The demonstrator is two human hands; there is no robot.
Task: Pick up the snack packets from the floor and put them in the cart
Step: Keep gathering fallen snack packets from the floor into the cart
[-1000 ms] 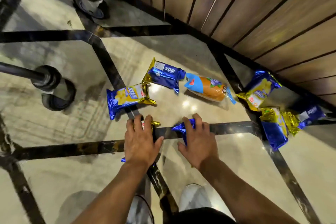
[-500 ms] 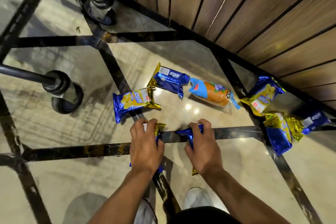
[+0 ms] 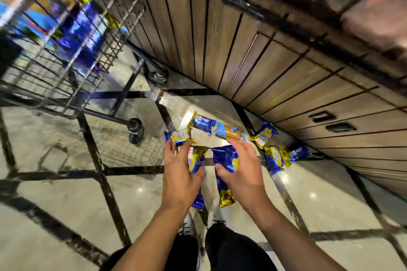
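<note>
I've got one packet in each hand: my left hand (image 3: 179, 169) is wrapped round a blue-and-gold packet (image 3: 196, 161), fingers curled over its top and thumb pinching from the near side; my right hand (image 3: 239, 169) grips a second blue packet (image 3: 226, 158) the same way, its gold crimped end (image 3: 226, 199) hanging free below my palm. Both look clear of the floor (image 3: 55, 204), though blur makes it hard to be sure. The cart (image 3: 72, 50) is up and to my left, wire basket with blue packets inside, its wheel (image 3: 136, 131) near the pile. Six loose ones lie on the floor ahead: one by my left fingertips (image 3: 179, 136), a blue one (image 3: 202, 123), an orange one (image 3: 230, 133) just beyond my right fingers, and three by the wooden wall (image 3: 242, 50), at (image 3: 264, 136), (image 3: 274, 158) and (image 3: 298, 153). Step now, I'd say, is carrying this pair to the basket. To do it well: hold firm on the body of each packet, not the slippery crimped ends, don't squeeze so hard the snacks crush, lift both over the basket rim rather than poking through the wires, and let go low inside so they don't bounce out. Watch my feet (image 3: 187, 224), loose packets are close. Early going, most are on the floor.
</note>
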